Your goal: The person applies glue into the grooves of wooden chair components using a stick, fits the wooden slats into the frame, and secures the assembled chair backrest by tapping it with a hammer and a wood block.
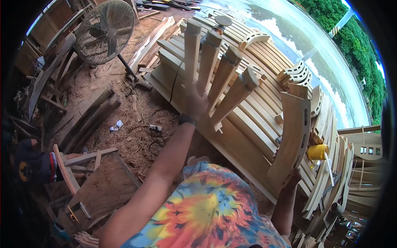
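Note:
My left hand (pixel 196 102), a little blurred, closes around the lower part of a squared wooden post (pixel 211 56). This is one of several similar posts standing side by side and leaning outward like a fan. Another post (pixel 192 47) rises just left of it, against the hand. At the right, my right hand (pixel 292 177) grips the lower edge of a curved wooden board (pixel 290 128) with slots cut along its side. The board is tilted up over the slats, and my right fingers are partly hidden behind it.
Long wooden slats (pixel 256 109) lie stacked below the posts. Curved slotted pieces (pixel 298 74) and a yellow container (pixel 317 152) rest beyond. A pedestal fan (pixel 105 33) stands at upper left over shavings. Another person (pixel 35 163) is at far left beside a wooden frame (pixel 65 169).

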### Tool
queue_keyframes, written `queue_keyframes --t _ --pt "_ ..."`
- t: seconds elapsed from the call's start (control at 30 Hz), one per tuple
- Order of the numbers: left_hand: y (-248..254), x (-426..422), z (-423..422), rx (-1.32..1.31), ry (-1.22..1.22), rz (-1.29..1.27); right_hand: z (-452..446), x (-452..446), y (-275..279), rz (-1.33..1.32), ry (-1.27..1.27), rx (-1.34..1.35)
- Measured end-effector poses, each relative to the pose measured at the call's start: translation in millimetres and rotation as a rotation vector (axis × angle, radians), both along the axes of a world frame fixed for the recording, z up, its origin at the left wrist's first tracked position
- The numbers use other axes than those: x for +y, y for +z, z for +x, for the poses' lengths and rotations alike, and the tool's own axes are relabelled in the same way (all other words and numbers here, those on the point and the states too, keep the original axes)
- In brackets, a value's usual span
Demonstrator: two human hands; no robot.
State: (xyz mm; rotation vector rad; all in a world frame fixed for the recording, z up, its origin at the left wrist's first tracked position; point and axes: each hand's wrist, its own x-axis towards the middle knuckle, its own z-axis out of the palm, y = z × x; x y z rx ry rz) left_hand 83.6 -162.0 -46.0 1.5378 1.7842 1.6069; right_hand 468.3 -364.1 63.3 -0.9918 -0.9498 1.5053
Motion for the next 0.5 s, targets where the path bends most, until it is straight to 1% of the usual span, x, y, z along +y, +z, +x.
queue_keyframes --t 0.1,0.2,0.23,0.27,0.3,0.33,0.37,0.4,0.43,0.5 --pt "-10 14 -13 -0.017 -0.174 -0.098 -7 1 6 0.02 0.036 0.03" --pt "-8 17 -22 0.117 -0.206 -0.093 -4 11 -1 0.1 0.034 0.101" --pt "5 13 -23 0.11 -0.194 -0.085 -6 16 3 0.132 0.023 0.126" --pt "18 9 -25 0.104 -0.185 -0.077 -10 14 12 0.096 -0.176 0.061" --pt "28 2 -28 0.098 -0.181 -0.078 43 19 -30 0.274 -0.175 -0.443" --pt "30 4 -36 0.141 -0.169 -0.032 36 21 -27 0.24 -0.246 -0.343" --pt "32 9 -48 0.185 -0.157 0.015 22 27 -18 0.228 -0.235 -0.159" --pt "45 8 -57 0.185 -0.154 -0.01 4 31 -7 0.181 -0.204 0.15" --pt "63 5 -66 0.185 -0.149 -0.034 -4 35 -4 0.156 -0.174 0.28" --pt "93 2 -85 0.26 -0.119 0.006 -16 45 2 0.097 -0.112 0.326"
